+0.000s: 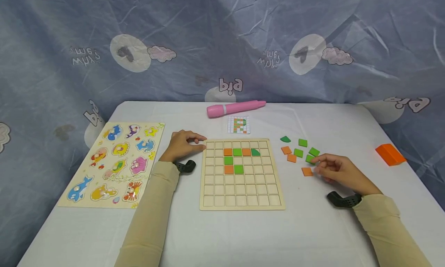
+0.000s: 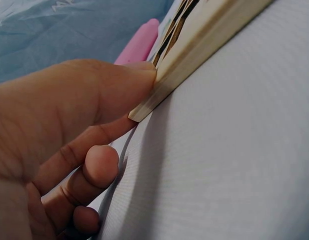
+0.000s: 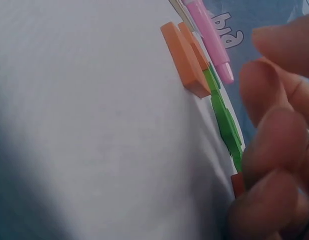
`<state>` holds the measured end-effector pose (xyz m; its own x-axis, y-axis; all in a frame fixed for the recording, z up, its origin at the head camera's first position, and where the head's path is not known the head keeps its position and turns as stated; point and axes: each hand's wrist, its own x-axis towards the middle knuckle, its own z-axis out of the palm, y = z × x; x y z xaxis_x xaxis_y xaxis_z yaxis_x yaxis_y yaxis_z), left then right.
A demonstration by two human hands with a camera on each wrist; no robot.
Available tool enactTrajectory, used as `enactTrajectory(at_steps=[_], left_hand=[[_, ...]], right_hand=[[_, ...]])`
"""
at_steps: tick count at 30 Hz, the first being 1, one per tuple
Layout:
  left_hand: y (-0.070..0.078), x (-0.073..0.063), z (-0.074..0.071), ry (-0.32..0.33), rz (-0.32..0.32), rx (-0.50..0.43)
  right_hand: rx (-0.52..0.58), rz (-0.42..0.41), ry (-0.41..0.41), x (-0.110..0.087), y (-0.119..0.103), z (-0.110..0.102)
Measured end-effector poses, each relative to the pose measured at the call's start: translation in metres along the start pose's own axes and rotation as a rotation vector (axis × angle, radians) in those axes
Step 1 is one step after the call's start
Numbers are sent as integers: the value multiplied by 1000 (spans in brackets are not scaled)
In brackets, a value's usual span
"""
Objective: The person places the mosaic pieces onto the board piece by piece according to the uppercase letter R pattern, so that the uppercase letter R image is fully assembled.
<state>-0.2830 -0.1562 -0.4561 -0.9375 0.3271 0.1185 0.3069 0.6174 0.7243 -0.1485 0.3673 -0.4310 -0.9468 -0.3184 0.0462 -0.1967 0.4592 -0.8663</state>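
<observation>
My left hand point(image 1: 182, 145) holds the upper left edge of a wooden grid board point(image 1: 241, 200); in the left wrist view its thumb point(image 2: 137, 82) presses the rim and the forefinger reaches the corner. Orange and green square tiles fill several cells, with a dark green rounded piece point(image 1: 255, 152) ending the top row. Fingers bent loosely, my right hand point(image 1: 342, 174) hovers beside loose tiles, nothing visible between thumb and fingers. Nearest to it are a green tile point(image 1: 310, 159) and an orange tile point(image 1: 307, 172), the latter large in the right wrist view.
A pattern card point(image 1: 238, 125) lies behind the board, with a pink pen-shaped object point(image 1: 236, 107) beyond it. At the left is a sea-animal puzzle board point(image 1: 112, 170). An orange block point(image 1: 390, 155) sits near the right edge. Another dark green rounded piece point(image 1: 285, 139) lies among the loose tiles.
</observation>
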Motion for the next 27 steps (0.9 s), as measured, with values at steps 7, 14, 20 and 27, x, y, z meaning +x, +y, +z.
enactTrajectory(at_steps=[7,14,20,27], left_hand=[[2,-1,-1,-7,-3,-15],[2,0,-1,-12,-6,-19],[2,-1,-2,-11,-4,-14],[2,-1,-2,-10,3,-4]], right_hand=[[-35,-39,-16,-1,5,3],[-98,-18,1,-2,9,5],[-211,-14,37,-1,9,8],[-274,-16,59,-1,4,12]])
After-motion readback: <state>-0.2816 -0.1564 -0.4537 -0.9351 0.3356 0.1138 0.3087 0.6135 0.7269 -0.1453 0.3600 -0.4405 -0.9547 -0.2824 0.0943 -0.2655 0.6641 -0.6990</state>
